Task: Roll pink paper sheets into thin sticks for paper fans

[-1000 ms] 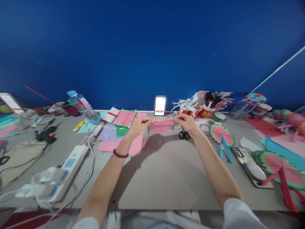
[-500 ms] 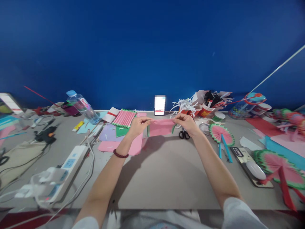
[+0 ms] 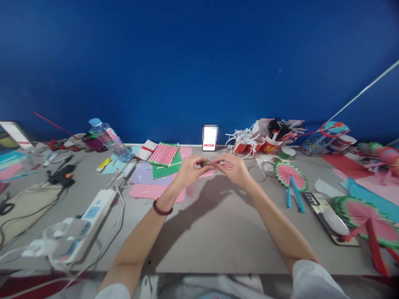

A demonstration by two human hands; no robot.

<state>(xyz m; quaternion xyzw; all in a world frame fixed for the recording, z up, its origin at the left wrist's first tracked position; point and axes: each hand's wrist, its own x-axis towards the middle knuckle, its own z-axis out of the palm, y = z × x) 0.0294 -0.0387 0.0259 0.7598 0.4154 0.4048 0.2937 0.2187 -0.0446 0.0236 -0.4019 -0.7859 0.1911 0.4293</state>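
- Left hand [image 3: 189, 171] and right hand [image 3: 235, 169] are pinching pink paper [image 3: 227, 165] in front of the phone [image 3: 209, 142].
- Uneven pressure could be creasing it crookedly; careless tugging could be tearing it.

Counted around two bare hands [image 3: 190, 171] [image 3: 234, 169]: two round pink-green pleated paper fans [image 3: 283, 174] [image 3: 382, 226] toward three o'clock, one clear blue-capped plastic bottle [image 3: 111, 140] at nine, one white plastic power strip [image 3: 93, 214] at eight.
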